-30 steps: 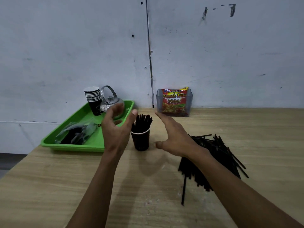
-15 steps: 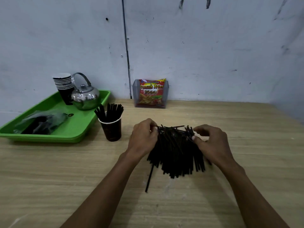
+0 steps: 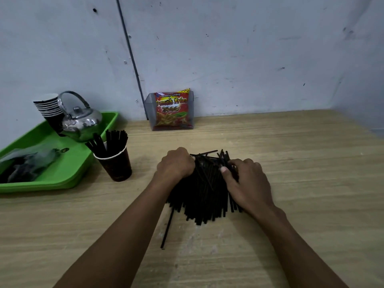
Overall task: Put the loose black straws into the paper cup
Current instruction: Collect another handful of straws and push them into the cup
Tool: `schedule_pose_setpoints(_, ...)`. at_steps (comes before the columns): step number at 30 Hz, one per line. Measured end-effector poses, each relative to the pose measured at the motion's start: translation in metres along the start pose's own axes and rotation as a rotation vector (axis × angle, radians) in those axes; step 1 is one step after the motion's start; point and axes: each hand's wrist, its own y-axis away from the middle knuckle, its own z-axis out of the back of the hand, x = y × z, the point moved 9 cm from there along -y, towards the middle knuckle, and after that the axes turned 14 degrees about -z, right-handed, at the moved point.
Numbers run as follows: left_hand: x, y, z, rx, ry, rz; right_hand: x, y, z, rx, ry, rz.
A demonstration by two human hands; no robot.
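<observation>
A heap of loose black straws [image 3: 204, 194] lies on the wooden table in front of me. My left hand [image 3: 175, 164] grips the heap's left side with curled fingers. My right hand [image 3: 247, 181] holds its right side, thumb pressed on the straws. One stray straw [image 3: 168, 227] juts out toward me below the heap. A dark paper cup [image 3: 116, 165] with a white rim stands to the left of my hands, with several black straws standing in it.
A green tray [image 3: 68, 169] at the left holds a steel kettle [image 3: 81, 121], a stack of paper cups [image 3: 49, 109] and a plastic bag [image 3: 27, 163]. A snack packet in a clear holder [image 3: 172, 111] stands against the wall. The table's right edge shows far right.
Both hands left the cup and came down onto the straw heap, then closed in on its two sides. My view swung right and nearer to the table.
</observation>
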Motion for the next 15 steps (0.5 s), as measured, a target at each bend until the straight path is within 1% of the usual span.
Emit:
schedule_pose_setpoints(3, -0.007, 0.003, -0.005, -0.01, 0.05, -0.017, 0.006, 0.005, -0.004, 0.031, 0.048, 0.008)
schedule_pose_setpoints(7, -0.016, 0.005, -0.006, 0.013, 0.168, -0.056, 0.01, 0.006, -0.005, 0.089, -0.023, 0.025)
schedule_pose_setpoints(12, -0.003, 0.011, -0.005, -0.011, 0.493, -0.019, 0.004, 0.004, 0.005, 0.063, -0.105, -0.023)
schedule_pose_setpoints(15, 0.003, 0.021, -0.004, -0.003, 0.656, -0.001, 0.011, 0.005, -0.001, 0.11, -0.057, -0.051)
